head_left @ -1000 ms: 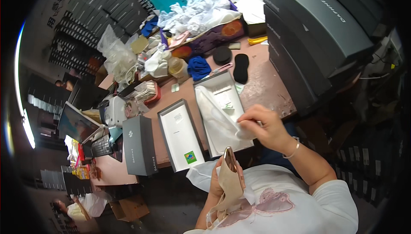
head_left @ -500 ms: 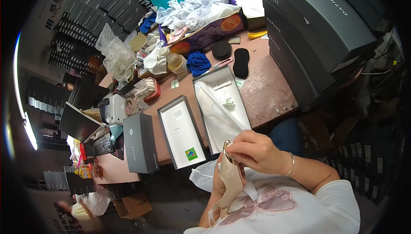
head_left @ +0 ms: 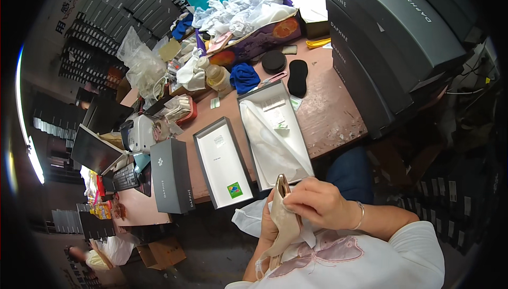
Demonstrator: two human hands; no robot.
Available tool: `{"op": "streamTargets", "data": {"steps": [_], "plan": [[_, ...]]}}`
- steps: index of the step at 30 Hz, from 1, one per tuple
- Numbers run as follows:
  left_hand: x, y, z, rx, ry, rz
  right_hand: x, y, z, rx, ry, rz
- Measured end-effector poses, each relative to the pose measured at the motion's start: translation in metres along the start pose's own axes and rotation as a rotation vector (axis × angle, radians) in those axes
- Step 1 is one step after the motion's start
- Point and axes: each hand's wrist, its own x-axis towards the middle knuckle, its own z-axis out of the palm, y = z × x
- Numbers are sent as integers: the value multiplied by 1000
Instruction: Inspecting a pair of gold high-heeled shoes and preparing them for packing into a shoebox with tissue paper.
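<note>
A beige shoe [head_left: 284, 224] is held upright in front of my chest, its opening uppermost and a thin strap hanging at its lower end. My left hand [head_left: 268, 226] wraps round its far side, partly hidden behind it. With closed fingertips, my right hand [head_left: 320, 202] pinches the shoe's upper edge; what lies under those fingertips cannot be seen. White wrapping material [head_left: 247, 218] hangs beside my left hand. Just beyond, an open shoebox [head_left: 299, 146] holds white tissue [head_left: 270, 138] and small papers. The box's lid [head_left: 218, 175] lies to its left, white inside with a green sticker.
A closed dark shoebox [head_left: 170, 178] stands left of the lid. Stacked dark shoeboxes [head_left: 381, 51] rise at the right. On the pink table [head_left: 338, 114] are a carton of crumpled paper [head_left: 259, 45], a black brush [head_left: 298, 77], a blue cloth [head_left: 244, 78] and bottles. Another person [head_left: 108, 252] is at far left.
My right fingertips have moved from the top tip of the shoe down along its edge, leaving the tip exposed. My left hand keeps its hold. The view has shifted slightly.
</note>
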Motion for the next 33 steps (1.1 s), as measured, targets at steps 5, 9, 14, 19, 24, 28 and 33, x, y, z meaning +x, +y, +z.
{"op": "streamTargets", "data": {"steps": [5,9,14,19,24,28,33], "plan": [[4,2,-4,21,-125,-10,14,11,-3,-39,57,81],[2,5,0,-180,-45,-114,-4,-2,-2,5,-6,26],[-1,2,10,-116,99,-77,10,6,-5,-55,3,-25],[1,6,4,-23,-131,-3,41,34,-15,-275,-73,-13],[9,72,-13,444,-29,492,87,80,-62,-504,129,33],[40,167,5,829,81,735,94,116,-98,-1066,99,-31],[113,241,-69,1012,144,668,65,51,-9,-271,-205,251]]}}
